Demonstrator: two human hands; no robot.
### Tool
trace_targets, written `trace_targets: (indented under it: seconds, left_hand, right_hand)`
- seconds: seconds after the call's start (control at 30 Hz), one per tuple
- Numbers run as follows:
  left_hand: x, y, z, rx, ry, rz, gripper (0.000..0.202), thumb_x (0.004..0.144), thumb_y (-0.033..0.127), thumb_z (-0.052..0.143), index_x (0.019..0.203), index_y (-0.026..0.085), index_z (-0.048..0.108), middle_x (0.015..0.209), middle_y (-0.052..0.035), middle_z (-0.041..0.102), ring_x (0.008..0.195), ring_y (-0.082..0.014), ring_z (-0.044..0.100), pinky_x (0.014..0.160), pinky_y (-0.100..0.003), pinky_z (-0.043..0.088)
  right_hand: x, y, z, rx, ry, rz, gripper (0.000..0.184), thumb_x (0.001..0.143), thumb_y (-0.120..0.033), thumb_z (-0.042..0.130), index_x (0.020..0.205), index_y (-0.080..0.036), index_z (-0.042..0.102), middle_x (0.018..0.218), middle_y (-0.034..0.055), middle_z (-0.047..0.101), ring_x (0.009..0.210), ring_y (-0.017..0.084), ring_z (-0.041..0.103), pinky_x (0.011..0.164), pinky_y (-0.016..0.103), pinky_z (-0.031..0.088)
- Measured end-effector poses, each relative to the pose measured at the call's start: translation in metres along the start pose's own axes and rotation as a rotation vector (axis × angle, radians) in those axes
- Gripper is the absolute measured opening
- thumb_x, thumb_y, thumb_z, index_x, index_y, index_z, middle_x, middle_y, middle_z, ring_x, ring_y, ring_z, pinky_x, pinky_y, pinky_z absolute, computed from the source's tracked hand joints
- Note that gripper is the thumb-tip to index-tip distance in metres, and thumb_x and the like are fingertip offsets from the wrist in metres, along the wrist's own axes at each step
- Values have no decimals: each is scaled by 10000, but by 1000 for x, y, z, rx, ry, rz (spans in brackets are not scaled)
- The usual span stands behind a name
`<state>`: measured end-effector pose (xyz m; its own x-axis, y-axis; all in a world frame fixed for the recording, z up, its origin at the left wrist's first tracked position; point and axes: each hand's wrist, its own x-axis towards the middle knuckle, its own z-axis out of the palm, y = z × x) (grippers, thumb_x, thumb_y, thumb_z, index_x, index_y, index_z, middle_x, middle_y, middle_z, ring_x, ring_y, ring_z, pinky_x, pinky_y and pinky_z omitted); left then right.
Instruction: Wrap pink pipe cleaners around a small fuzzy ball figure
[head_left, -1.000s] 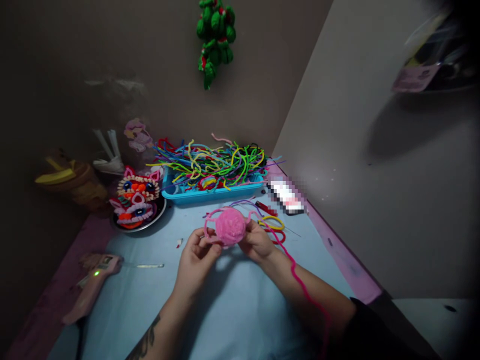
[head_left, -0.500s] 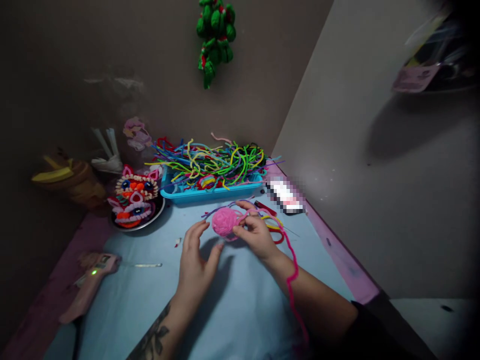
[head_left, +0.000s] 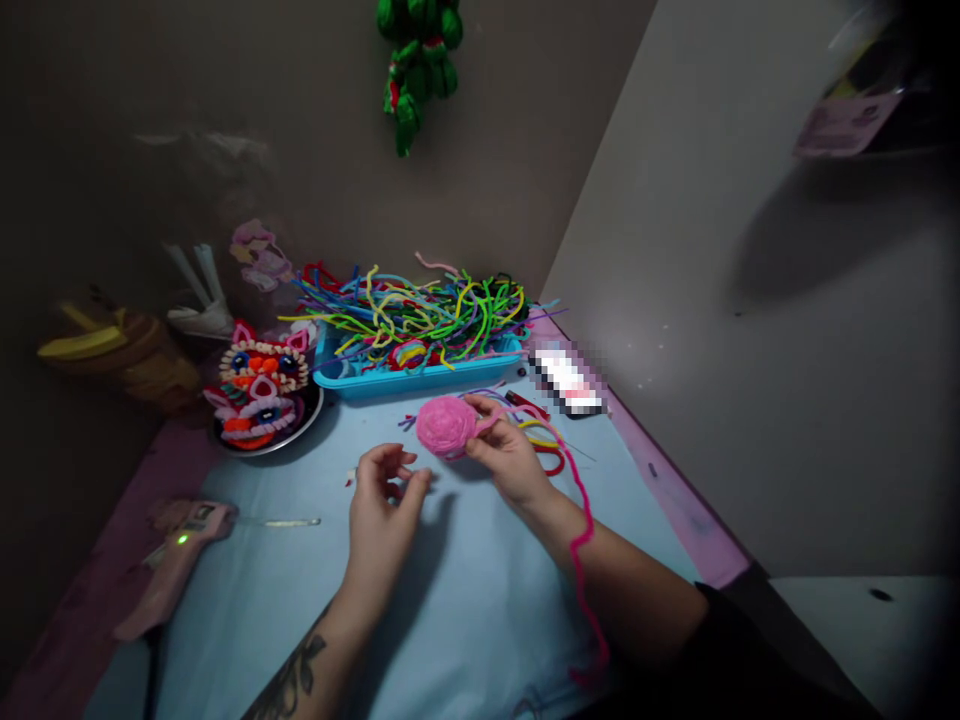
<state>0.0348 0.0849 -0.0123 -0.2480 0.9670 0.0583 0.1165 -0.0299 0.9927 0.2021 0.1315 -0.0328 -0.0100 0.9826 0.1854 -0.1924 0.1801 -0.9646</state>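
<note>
My right hand (head_left: pixel 508 457) grips a round pink ball of wound pipe cleaner (head_left: pixel 445 425) just above the light blue table mat (head_left: pixel 315 600). A long pink pipe cleaner tail (head_left: pixel 579 540) trails from the ball over my right wrist and forearm. My left hand (head_left: pixel 382 505) hovers a little left of and below the ball, apart from it, with fingers curled loosely and nothing visible in them.
A blue tray (head_left: pixel 420 375) heaped with coloured pipe cleaners stands at the back. A pipe-cleaner lion head on a metal plate (head_left: pixel 259 400) sits at left. A pink glue gun (head_left: pixel 172 570) lies near the left edge. Loose pipe cleaners (head_left: pixel 544 440) and a blurred phone (head_left: pixel 566 382) lie right.
My left hand has let go of the pink ball and pulled back toward me. My right hand keeps the ball and has carried it slightly left and away.
</note>
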Motion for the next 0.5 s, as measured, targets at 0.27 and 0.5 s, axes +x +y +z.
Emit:
trace_targets:
  seconds: [0.27, 0.5]
  left_hand:
    - [-7, -3, 0, -4, -146, 105, 436, 803, 295, 684, 1234, 269, 625, 1185, -83, 674, 1089, -233, 619, 912, -373, 449]
    - [-8, -3, 0, -65, -100, 79, 529, 770, 286, 720, 1287, 286, 611, 1213, -68, 669, 1086, -229, 616, 955, -372, 447]
  right_hand:
    - [-3, 3, 8, 120, 17, 76, 272, 658, -473, 814, 750, -232, 731, 1363, 51, 480, 1266, 272, 460, 1112, 432, 315]
    - [-7, 6, 9, 78, -54, 27, 199, 705, -407, 799, 791, -242, 730, 1459, 26, 409, 1281, 245, 468, 1117, 404, 325]
